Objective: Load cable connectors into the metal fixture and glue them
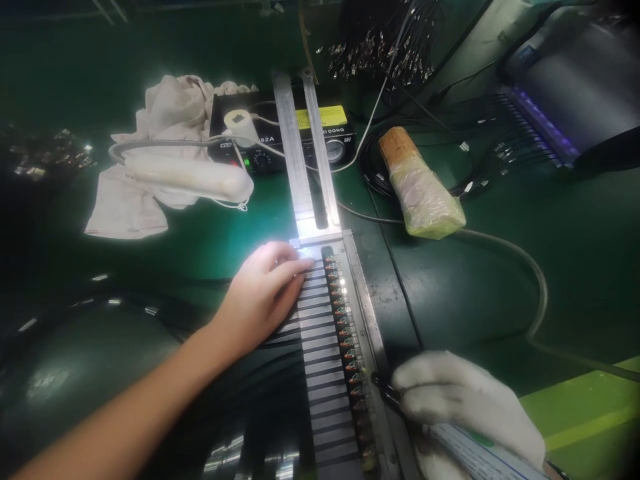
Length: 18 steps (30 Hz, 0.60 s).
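My bare left hand [265, 287] rests on the far end of a long slotted metal fixture [323, 347], fingers closed together over its top slots. What lies under those fingertips is hidden. Thin black cables [320, 319] lie side by side in the slots, and their small ends with orange and green wires [345, 322] line up along the right side. In a white glove, my right hand [465, 400] is wrapped round a pen-shaped tool [480, 457] with a pale blue-white body. Its black tip [383, 385] is at the fixture's right rail.
Behind stands a black control box [280, 147] with a gauge, crossed by two metal bars [295, 153]. A white cylindrical handpiece [187, 177] lies on cloth [130, 207] at left. At right are a plastic-wrapped block [425, 187], a looping grey cord [543, 287] and a purple-lit machine [545, 133].
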Motion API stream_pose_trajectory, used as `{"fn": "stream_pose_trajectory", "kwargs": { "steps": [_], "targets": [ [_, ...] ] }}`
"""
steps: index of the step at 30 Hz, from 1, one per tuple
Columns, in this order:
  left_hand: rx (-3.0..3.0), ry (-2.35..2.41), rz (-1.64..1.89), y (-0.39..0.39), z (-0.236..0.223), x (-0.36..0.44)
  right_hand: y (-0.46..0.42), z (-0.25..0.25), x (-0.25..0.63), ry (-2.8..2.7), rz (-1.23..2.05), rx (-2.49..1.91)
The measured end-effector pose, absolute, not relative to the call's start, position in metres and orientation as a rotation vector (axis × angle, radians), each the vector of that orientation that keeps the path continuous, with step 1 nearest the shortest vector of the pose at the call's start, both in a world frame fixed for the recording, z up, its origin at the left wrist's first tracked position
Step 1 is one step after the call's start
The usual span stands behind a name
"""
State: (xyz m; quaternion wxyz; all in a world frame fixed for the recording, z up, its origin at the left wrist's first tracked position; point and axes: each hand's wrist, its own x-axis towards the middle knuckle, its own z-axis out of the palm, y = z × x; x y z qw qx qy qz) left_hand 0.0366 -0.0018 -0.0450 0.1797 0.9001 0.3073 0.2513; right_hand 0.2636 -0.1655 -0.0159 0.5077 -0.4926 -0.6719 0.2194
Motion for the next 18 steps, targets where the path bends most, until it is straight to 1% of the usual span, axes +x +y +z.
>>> {"fn": "stream_pose_trajectory", "kwargs": {
  "steps": [7,16,18],
  "targets": [
    [2.534,0.882,0.711,-0.002,-0.044,0.038,-0.166,-0.016,0.274,-1.720,0.617,-1.139],
    [2.547,0.874,0.707,-0.002,-0.045,0.038,-0.171,-0.012,0.255,-1.539,0.503,-1.302],
    [2.550,0.873,0.706,-0.001,-0.045,0.038,-0.169,-0.013,0.261,-1.577,0.510,-1.276]
  ]
}}
